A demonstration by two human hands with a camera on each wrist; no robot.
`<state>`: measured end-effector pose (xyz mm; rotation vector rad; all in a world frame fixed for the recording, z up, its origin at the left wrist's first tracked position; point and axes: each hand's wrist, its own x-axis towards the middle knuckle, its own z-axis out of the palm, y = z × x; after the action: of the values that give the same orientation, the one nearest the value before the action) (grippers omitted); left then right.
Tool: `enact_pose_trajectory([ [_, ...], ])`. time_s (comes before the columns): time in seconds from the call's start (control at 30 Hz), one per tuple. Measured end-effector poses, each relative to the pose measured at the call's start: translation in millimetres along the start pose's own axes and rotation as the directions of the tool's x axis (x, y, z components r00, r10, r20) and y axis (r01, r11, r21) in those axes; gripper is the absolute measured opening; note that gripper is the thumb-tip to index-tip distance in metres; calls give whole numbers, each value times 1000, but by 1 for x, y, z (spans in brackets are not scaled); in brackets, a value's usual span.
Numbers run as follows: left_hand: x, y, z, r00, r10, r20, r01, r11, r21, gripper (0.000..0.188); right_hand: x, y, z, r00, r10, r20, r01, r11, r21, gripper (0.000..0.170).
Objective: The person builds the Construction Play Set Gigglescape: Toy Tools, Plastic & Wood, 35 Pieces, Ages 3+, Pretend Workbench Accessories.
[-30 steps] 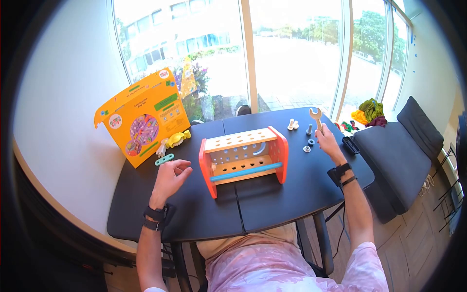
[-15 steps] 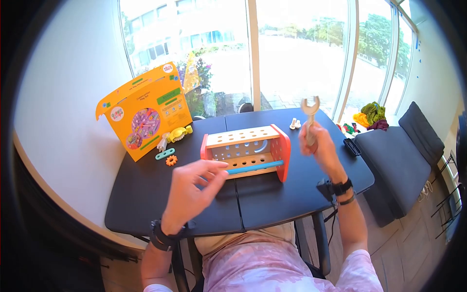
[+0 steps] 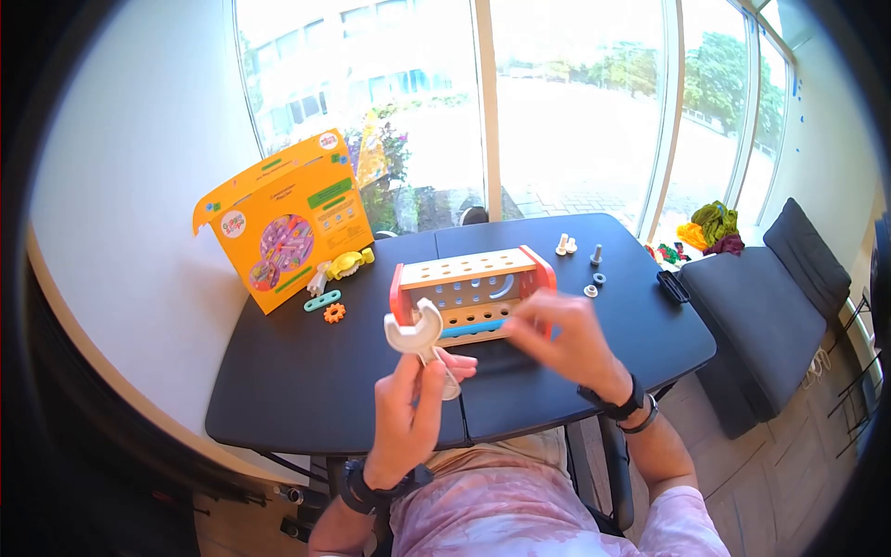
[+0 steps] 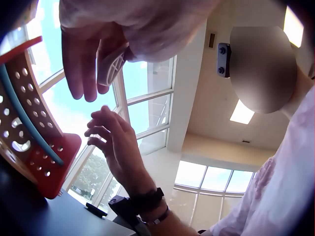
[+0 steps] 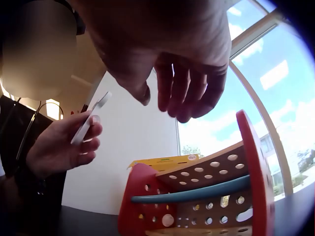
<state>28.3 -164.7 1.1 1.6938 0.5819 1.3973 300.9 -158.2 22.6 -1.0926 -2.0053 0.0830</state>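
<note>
Toy workbench (image 3: 464, 268) on desk (image 3: 306, 390), near middle. Box (image 3: 302, 200) behind-left, strip (image 3: 322, 300) and gear (image 3: 334, 313) before it. Bolts (image 3: 597, 252), nuts (image 3: 590, 291) right of workbench. Seat (image 3: 761, 334) right of desk.

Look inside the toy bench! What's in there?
A shelf with holes. The wrench and the right hand cover its ends, so I can't see everything there.

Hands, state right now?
Left hand: closed, pinching the toy wrench.
Right hand: open, fingers loosely bent, holding nothing.
</note>
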Motion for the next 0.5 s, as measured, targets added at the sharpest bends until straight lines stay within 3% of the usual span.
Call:
enact_pose_trajectory([
  [0.07, 10, 1, -13, 994, 7, 110, -41, 951, 305, 21, 12, 27, 3, 941, -81, -328, 1, 972, -236, 45],
  [0.13, 21, -12, -21, 963, 23, 267, -188, 769, 611, 20, 14, 48, 11, 895, -53, -442, -63, 968, -242, 52],
  [0.2, 30, -43, -24, 932, 115, 344, -331, 656, 678, 24, 7, 58, 21, 929, 130, -348, -149, 988, -29, 58],
  [0.27, 34, -66, -25, 903, 188, 387, -428, 483, 764, 24, 5, 49, 21, 926, 234, -297, -255, 966, -35, 59],
  [0.37, 32, -65, -20, 931, 155, 331, -364, 468, 805, 24, 8, 33, 15, 920, 304, -246, -320, 947, -26, 58],
  [0.5, 28, -55, -22, 949, 118, 291, -306, 554, 774, 19, 5, 28, 18, 917, 344, -200, -350, 937, 7, 53],
])
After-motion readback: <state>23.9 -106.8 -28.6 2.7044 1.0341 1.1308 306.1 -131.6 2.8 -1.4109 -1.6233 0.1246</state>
